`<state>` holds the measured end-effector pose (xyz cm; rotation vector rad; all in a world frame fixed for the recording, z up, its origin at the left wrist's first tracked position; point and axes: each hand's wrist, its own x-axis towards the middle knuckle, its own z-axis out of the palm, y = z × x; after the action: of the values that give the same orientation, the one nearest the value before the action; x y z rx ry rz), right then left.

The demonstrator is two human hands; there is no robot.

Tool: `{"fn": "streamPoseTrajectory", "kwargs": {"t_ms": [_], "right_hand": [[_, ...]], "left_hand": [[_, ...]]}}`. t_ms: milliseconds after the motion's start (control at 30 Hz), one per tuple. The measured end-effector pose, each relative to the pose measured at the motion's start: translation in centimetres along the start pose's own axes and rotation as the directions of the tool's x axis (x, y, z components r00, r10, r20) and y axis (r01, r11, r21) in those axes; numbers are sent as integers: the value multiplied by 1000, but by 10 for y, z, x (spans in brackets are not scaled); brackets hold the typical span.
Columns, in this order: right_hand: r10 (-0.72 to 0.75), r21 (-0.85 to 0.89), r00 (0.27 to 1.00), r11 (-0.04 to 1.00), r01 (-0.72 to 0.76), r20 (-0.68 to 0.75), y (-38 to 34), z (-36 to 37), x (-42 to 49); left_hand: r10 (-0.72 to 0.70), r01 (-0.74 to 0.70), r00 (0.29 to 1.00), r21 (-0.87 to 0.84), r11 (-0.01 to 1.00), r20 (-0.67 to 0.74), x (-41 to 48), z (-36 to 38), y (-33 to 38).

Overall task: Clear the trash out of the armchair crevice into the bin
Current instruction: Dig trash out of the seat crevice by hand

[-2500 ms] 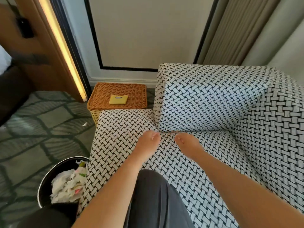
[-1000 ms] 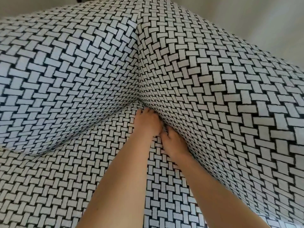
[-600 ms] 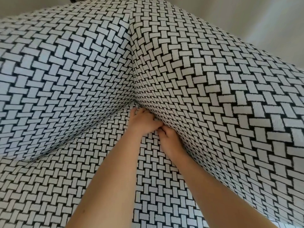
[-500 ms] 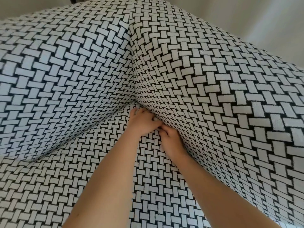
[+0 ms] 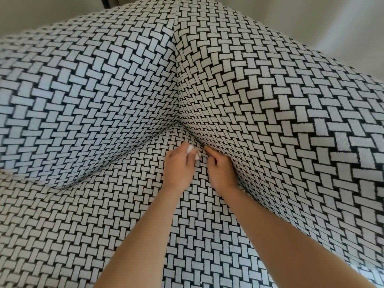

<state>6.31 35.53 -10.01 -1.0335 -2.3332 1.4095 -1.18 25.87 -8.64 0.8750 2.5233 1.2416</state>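
1. A head-camera view looked down on an armchair [image 5: 87, 221] covered in black-and-white basket-weave fabric, with two bare forearms reaching in from 6 o'clock.
2. The seat [image 5: 62, 235] filled the lower half. A left panel [image 5: 83, 90] rose at 10 o'clock and a right panel [image 5: 291, 104] at 2 o'clock, meeting in a vertical seam at 12 o'clock. A pale wall [image 5: 52, 11] showed above them.
3. The left hand [image 5: 179, 166] lay near the centre, its grip pinched around a white scrap [image 5: 190, 150] that showed between the thumb and fingers at the hand's 12 o'clock end.
4. Half a second earlier no scrap was visible and both hands were pressed together at the seam; now the scrap was out in the open above the seat.
5. The right hand [image 5: 222, 170] sat just beside the left at its 3 o'clock, now apart from it, fingers curled into the crevice [image 5: 202, 144] where the seat met the right panel. I could not tell whether its grip held anything.
6. The camera had tilted slightly, so the hands sat lower in the view.
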Motion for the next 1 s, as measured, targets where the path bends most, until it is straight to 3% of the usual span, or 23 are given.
{"fn": "streamPoseTrajectory", "kwargs": {"t_ms": [167,300,467,900,1000], "right_hand": [[15,-380,999,925,-28,-38,-20,-3,-8],[16,-555,999,831,-36,-40,-28,-1,-18],[76,-620,996,784,-31,45,-30,-9,-26],[310,-791,930,611,-36,197,-36,-45,-55],[354,-778,916,623,-81,188,-35,-49,-55]], "left_hand": [[-149,154,988,-219,963,41,-41,-10,18],[-164,172,985,-244,954,56,-75,-20,28],[-182,207,975,-226,952,127,-115,-25,31],[-182,192,978,-98,976,103,-165,-42,21],[-192,201,977,-102,974,92,-167,-41,19]]}}
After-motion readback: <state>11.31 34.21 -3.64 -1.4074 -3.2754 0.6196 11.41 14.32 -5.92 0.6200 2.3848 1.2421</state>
